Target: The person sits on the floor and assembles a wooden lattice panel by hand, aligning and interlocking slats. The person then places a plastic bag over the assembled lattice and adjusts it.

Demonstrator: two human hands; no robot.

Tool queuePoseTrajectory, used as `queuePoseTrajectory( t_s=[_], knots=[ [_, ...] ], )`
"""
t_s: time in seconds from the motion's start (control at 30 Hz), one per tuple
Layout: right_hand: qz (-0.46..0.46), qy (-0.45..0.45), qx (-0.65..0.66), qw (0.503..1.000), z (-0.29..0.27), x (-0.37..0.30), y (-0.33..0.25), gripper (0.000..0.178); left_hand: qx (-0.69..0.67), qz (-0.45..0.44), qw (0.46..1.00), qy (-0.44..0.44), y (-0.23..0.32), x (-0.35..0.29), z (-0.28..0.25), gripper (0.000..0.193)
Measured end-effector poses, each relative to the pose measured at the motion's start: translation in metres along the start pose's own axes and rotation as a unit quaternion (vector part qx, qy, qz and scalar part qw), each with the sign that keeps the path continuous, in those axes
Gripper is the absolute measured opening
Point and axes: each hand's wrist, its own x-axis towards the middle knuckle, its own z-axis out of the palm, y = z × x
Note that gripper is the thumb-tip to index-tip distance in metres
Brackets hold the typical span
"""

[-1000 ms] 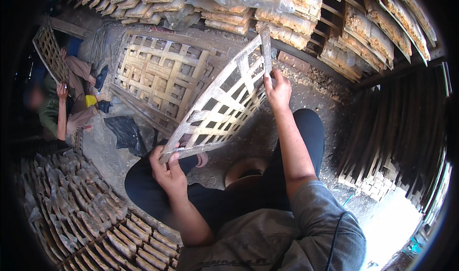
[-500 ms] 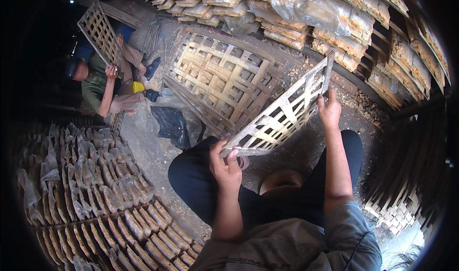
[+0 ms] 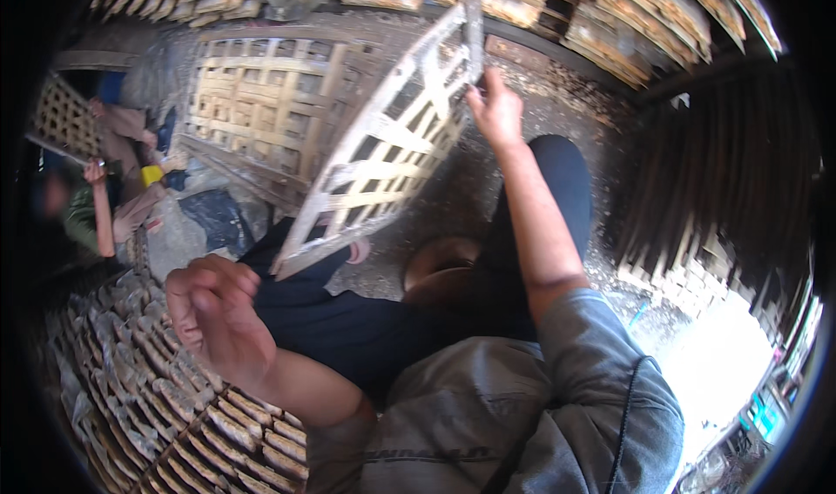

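"Woven tray (image 3: 392, 135): where was it?"

"Tilted above the floor (image 3: 477, 182), short of the floor's far edge. The right hand (image 3: 501, 115) had its fingers clamped on the frame's right side."

"And the left hand (image 3: 222, 315)?"

"Clear of the tray, fingers curled but blurred; whether they met, I couldn't tell."

"What could have gone wrong?"

"Held on one side only, the tray could have twisted loose, its lower corner knocking the left knee (image 3: 292, 298)."
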Motion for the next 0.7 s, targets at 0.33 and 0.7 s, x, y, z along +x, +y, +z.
queuePoseTrajectory(
  t_s=[0.33,0.7],
  knots=[
    [0.024,-0.001,0.021,0.999,-0.014,-0.004,0.002,0.035,0.258,-0.25,0.902,-0.24,0.023,0.029,0.082,0.025],
    [-0.023,-0.026,0.022,0.999,-0.02,-0.002,-0.006,0.037,0.507,-0.021,0.825,-0.249,-0.049,0.049,0.049,0.074]
  ],
)
